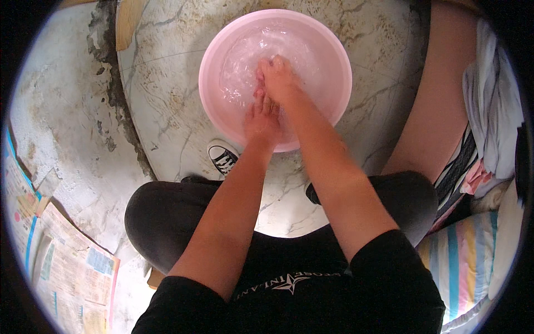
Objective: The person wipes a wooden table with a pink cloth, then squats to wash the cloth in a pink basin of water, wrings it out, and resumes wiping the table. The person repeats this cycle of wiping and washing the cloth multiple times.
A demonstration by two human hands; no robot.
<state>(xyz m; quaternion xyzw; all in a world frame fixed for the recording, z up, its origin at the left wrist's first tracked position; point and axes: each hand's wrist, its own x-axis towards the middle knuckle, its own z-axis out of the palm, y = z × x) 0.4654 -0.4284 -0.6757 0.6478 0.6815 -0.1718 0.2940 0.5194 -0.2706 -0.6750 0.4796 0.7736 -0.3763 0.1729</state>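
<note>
A round pink plastic basin [207,67] stands on the floor in front of me, with rippling clear water [242,85] inside. Both my hands are down in it. My left hand [263,121] is in the near half, fingers pointing away from me and partly under the water. Just beyond it, my right hand [282,78] is curled, close against the left fingertips. Something reddish shows along the right hand's left side; whether it is fingers or a small wet thing is unclear. Blur and glare hide what either hand may hold.
Marble-patterned flooring [167,104] surrounds the basin. A stained, peeling wall [62,125] with printed sheets [79,259] is at left. A wooden piece [127,23] is at top left. Grey cloth [496,104] and striped fabric [463,263] lie at right. My black-and-white sneaker [223,156] is near the basin.
</note>
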